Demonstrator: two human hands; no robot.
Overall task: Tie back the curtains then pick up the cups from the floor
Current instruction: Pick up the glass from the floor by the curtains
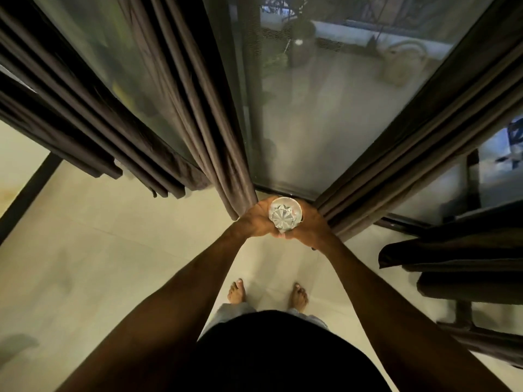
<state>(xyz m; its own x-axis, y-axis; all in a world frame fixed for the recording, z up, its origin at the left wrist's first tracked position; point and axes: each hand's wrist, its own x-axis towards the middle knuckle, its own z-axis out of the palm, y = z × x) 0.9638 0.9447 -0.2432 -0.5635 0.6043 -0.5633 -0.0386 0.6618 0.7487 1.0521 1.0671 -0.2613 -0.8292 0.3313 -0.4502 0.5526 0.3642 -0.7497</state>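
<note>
At the foot of the glass door, between parted curtains [198, 114]: one cut-glass cup [285, 214], upright, cradled at chest height. Left hand [259, 220] and right hand [307, 226] cupped against its sides, fingers curled underneath. Risk: smooth glass slipping to the tiled floor [113, 250] near bare feet if either palm loosens.
</note>
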